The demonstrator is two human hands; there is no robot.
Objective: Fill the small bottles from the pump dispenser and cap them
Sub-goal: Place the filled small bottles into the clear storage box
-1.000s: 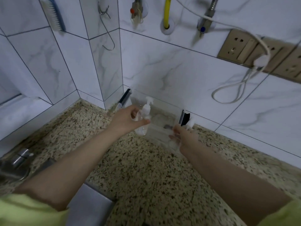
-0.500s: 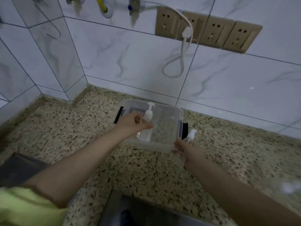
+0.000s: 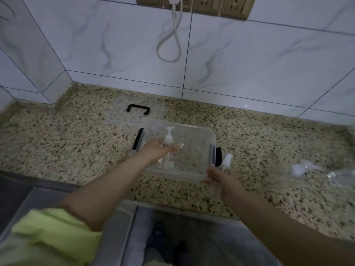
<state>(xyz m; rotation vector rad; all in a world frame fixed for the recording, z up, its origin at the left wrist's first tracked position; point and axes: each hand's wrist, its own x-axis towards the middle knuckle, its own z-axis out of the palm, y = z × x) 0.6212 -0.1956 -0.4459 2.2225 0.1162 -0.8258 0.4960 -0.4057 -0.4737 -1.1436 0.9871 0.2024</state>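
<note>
My left hand grips a clear pump bottle with a white pump head, held over the open clear plastic box on the speckled counter. My right hand holds a second small clear bottle with a white spray top at the box's near right corner, just outside its black side latch. The body of that bottle is mostly hidden by my fingers.
The box's clear lid with a black handle lies flat behind the box. Blurred clear bottles with white tops lie on the counter at the right. A white cable hangs from wall sockets. The counter's front edge runs below my forearms.
The camera has swung right and down, so the corner pipes left the view. Both hands keep their bottles at the box; the lid and the bottles at the right have come into view.
</note>
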